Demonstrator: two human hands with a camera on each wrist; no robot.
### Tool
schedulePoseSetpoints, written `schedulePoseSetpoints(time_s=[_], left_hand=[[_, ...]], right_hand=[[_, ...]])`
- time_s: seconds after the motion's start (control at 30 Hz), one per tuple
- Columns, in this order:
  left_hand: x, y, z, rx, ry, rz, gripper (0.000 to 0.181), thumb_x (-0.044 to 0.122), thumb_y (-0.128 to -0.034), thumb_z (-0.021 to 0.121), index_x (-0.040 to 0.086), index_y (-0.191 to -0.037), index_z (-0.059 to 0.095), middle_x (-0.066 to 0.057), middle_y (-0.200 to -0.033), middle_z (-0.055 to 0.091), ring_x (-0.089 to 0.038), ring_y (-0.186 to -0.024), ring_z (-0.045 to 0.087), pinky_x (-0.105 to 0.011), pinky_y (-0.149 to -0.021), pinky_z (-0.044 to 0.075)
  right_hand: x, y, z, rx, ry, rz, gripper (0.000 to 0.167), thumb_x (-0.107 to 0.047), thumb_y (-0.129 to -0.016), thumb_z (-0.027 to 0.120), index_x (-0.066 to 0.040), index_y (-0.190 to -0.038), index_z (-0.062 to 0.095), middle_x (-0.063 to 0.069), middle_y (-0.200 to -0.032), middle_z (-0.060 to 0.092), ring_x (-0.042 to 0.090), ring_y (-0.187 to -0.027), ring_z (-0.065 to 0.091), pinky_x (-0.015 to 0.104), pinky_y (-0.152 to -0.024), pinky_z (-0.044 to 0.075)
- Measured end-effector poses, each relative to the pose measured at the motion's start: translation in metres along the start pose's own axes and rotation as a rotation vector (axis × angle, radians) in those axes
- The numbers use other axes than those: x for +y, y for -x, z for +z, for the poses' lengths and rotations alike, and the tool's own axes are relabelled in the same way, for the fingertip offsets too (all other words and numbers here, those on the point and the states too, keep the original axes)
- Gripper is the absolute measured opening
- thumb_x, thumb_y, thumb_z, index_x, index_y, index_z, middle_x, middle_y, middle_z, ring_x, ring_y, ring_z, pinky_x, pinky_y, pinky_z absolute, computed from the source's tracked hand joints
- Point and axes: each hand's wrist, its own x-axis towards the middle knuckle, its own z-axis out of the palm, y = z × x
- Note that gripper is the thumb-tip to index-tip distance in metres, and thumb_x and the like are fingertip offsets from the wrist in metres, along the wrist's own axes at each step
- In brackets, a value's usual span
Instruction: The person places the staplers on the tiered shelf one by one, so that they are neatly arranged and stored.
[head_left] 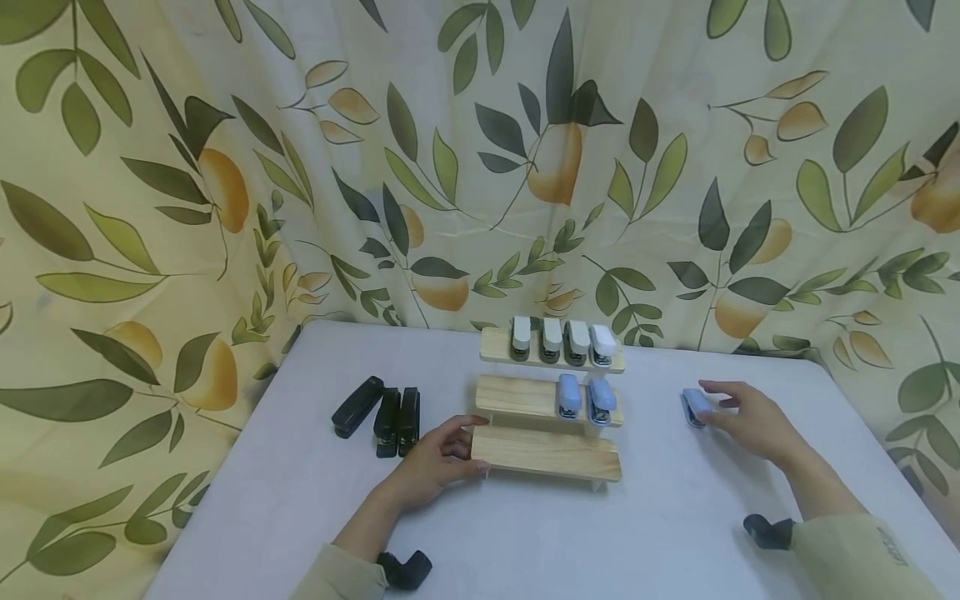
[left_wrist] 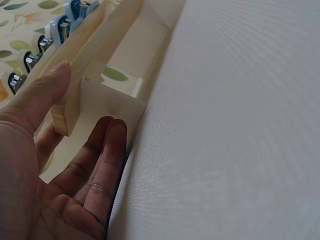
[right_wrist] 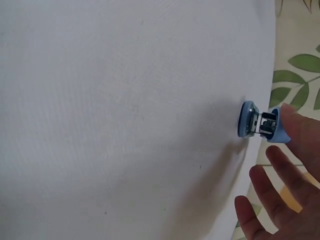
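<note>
My left hand (head_left: 431, 461) grips the left end of the lowest shelf of a three-tier wooden stand (head_left: 545, 452). In the left wrist view, the thumb lies on the board (left_wrist: 65, 117), with fingers beside its white end support (left_wrist: 112, 97). Far to the right, my right hand (head_left: 753, 421) is at a small blue stapler (head_left: 697, 407) on the table. Its thumb touches the stapler; the other fingers are spread apart in the right wrist view. Two blue staplers (head_left: 569, 395) stand on the middle tier, and several white staplers (head_left: 551, 340) line the top tier.
Three black staplers (head_left: 358, 407) lie on the white table (head_left: 600, 542), left of the stand. A leaf-patterned curtain (head_left: 480, 167) hangs behind and at the sides. Black camera pieces (head_left: 405, 571) sit at both wrists.
</note>
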Motion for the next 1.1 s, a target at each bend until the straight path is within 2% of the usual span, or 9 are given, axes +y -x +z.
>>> schedulePoseSetpoints(time_s=[0.3,0.57,0.7,1.1], left_hand=[[-0.001,-0.002,-0.001,-0.010,0.015,0.011,0.063,0.035,-0.0877,0.084,0.038,-0.143,0.055,-0.002,-0.116,0.065,-0.018,-0.103,0.069,-0.035,-0.094,0.051],[-0.002,-0.001,0.000,-0.004,0.014,0.002,0.062,0.037,-0.0867,0.084,0.041,-0.141,0.055,-0.002,-0.118,0.065,-0.018,-0.104,0.069,-0.036,-0.095,0.051],[-0.003,-0.001,0.000,0.002,0.000,0.011,0.063,0.037,-0.0867,0.084,0.042,-0.142,0.055,-0.001,-0.117,0.065,-0.017,-0.104,0.069,-0.035,-0.095,0.051],[-0.003,-0.001,0.000,0.009,-0.018,0.008,0.063,0.037,-0.0870,0.084,0.043,-0.142,0.054,0.000,-0.117,0.066,-0.016,-0.104,0.069,-0.037,-0.096,0.051]], right_hand=[[0.007,-0.006,-0.001,-0.048,-0.019,-0.005,0.075,-0.034,-0.098,0.071,0.002,-0.155,0.039,0.040,-0.150,0.037,0.061,-0.129,0.045,0.071,-0.093,0.047],[0.003,-0.009,-0.006,-0.131,-0.027,-0.024,0.080,-0.036,-0.098,0.070,0.005,-0.156,0.034,0.043,-0.149,0.038,0.062,-0.129,0.045,0.069,-0.096,0.048],[0.006,-0.012,-0.005,-0.141,-0.038,-0.042,0.079,-0.036,-0.098,0.071,0.004,-0.156,0.035,0.042,-0.148,0.041,0.060,-0.130,0.047,0.068,-0.098,0.047],[0.011,-0.020,-0.007,-0.183,-0.059,-0.013,0.089,-0.045,-0.095,0.073,0.001,-0.159,0.031,0.039,-0.150,0.039,0.059,-0.131,0.043,0.070,-0.099,0.045]])
